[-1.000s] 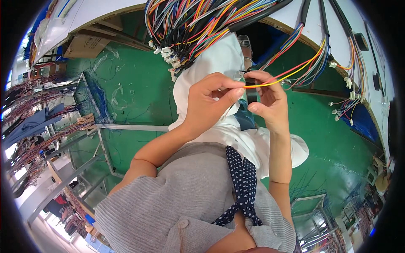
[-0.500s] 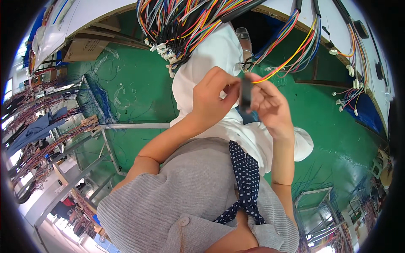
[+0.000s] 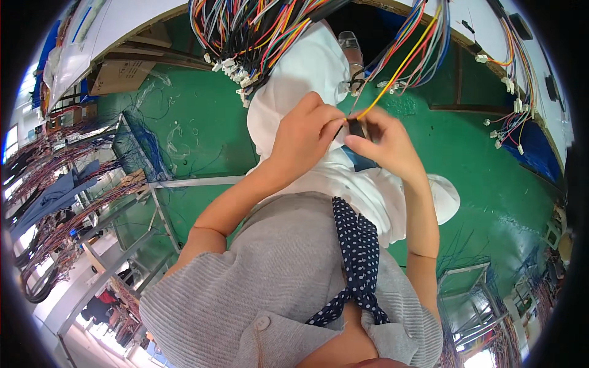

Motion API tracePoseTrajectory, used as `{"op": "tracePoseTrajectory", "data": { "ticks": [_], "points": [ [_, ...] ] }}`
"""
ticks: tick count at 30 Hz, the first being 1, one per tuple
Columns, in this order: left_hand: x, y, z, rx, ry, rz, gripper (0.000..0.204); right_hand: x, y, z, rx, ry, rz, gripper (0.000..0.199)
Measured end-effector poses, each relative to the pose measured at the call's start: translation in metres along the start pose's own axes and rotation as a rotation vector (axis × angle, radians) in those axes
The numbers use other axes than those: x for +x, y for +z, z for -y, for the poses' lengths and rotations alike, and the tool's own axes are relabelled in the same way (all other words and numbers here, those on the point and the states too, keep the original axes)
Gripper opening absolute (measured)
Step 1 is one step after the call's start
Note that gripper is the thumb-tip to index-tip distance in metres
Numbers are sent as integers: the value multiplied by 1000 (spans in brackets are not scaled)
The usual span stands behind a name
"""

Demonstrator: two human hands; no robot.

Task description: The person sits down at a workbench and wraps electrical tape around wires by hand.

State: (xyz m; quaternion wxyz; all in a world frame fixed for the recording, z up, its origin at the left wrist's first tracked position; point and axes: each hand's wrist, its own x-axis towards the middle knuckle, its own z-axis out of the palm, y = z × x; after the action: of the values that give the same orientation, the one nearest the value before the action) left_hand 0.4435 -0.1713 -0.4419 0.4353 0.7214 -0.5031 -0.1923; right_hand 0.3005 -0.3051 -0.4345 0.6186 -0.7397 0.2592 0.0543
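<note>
My left hand (image 3: 304, 138) and my right hand (image 3: 383, 144) meet in front of my chest. Between the fingertips of both sits a small black connector (image 3: 356, 127). A yellow wire (image 3: 402, 64) runs from it up and to the right into a hanging bundle of coloured wires (image 3: 417, 43). A larger bundle of coloured wires (image 3: 257, 30) with white plug ends hangs just above my left hand. Below the hands are my white skirt (image 3: 307, 67), grey top and a dark dotted tie.
The floor (image 3: 202, 122) is green with loose wire scraps. A metal rack (image 3: 159, 184) with wire harnesses stands at left. A cardboard box (image 3: 116, 73) lies at upper left. More wires with white plugs (image 3: 509, 122) hang at right by a white board edge.
Both hands have come lower and closer together. The yellow wire, held out sideways before, now runs steeply up from the black connector pinched between the fingertips.
</note>
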Motion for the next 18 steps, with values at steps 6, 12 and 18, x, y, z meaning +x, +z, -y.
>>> {"op": "tracePoseTrajectory", "data": {
  "ticks": [6, 12, 18],
  "points": [
    [-7, -11, -1, -158, -179, 80, 12, -4, -13, -23, 785, -106, 29, 91],
    [1, -29, -13, -1030, -876, 456, 15, 18, -8, 7, 247, -325, 162, 96],
    [-5, -29, -11, -1415, -1144, 633, 12, 30, -17, 3, 216, -525, 285, 80]
  ]
}}
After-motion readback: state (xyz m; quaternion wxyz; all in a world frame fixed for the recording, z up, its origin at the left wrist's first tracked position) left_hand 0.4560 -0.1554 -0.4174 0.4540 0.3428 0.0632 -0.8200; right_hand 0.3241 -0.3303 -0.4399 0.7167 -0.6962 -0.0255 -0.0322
